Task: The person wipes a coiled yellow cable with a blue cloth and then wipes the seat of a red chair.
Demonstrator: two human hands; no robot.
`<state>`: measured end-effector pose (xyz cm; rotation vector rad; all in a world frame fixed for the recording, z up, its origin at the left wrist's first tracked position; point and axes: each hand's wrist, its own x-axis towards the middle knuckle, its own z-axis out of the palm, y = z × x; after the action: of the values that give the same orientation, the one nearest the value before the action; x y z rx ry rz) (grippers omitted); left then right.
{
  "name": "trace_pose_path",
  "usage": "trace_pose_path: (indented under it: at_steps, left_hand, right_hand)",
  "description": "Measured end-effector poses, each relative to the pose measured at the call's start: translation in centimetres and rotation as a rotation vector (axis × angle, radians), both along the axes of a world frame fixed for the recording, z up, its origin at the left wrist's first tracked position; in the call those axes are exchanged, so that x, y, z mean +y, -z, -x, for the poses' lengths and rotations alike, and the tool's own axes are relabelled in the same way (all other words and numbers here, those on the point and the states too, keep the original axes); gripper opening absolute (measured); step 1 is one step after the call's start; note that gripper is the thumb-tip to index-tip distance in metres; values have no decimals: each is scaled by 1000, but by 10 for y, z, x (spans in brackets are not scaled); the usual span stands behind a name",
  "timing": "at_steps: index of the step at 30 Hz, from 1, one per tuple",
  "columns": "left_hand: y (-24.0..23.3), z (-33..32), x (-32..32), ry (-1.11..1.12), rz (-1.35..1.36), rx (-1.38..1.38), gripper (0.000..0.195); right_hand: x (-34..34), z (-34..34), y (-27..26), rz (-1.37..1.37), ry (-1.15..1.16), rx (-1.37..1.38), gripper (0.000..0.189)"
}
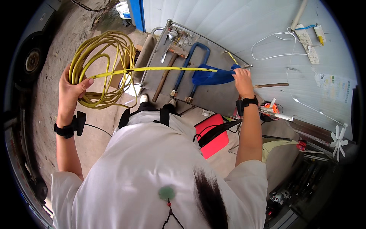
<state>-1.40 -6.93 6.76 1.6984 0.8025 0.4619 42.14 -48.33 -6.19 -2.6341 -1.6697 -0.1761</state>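
Observation:
My left hand [75, 84] grips a coil of yellow hose or cable [75, 54], its loops hanging out to the right. One marked strand leaves the thumb and runs almost level to the right. Its end overlaps a blue cloth [213, 78], which my right hand [243, 80] pinches by a corner. A short yellow piece [233, 58] shows just above that hand; whether it belongs to the same line, I cannot tell. Beneath the strand are a blue U-shaped pipe [182, 71] with brass-coloured nuts and a hammer [165, 75] with a wooden handle, both on a grey metal-railed table [218, 96].
Several small metal tools [183, 38] lie at the table's far left corner. A power strip [307, 43] with white cable hangs on the pale wall. Near my right arm are a red stool [216, 146] and a wooden stick [271, 85]. A vehicle wheel [33, 60] stands at left.

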Motion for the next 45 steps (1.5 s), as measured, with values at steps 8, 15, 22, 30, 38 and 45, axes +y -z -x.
trace_pose_path:
  at_steps: [8, 15, 22, 30, 38, 45]
  left_hand:
    - [6, -25, -9, -149, -63, -33, 40]
    - [22, -29, -8, -159, 18, -79, 33]
    - [44, -28, 0, -290, 55, -164, 36]
    - [12, -65, -60, 87, 317, -219, 37]
    - [40, -83, -78, 187, 116, -2, 77]
    - [45, -81, -64, 70, 190, -88, 61]
  right_hand:
    - [11, -2, -138, -511, 110, -74, 17]
    - [37, 69, -212, -1091, 133, -38, 30]
    - [67, 135, -259, -922, -488, -45, 22]
    - [197, 204, -141, -438, -410, 401, 15]
    - [228, 179, -124, -520, -295, 352, 18]
    - [218, 165, -101, -551, -261, 388, 18]
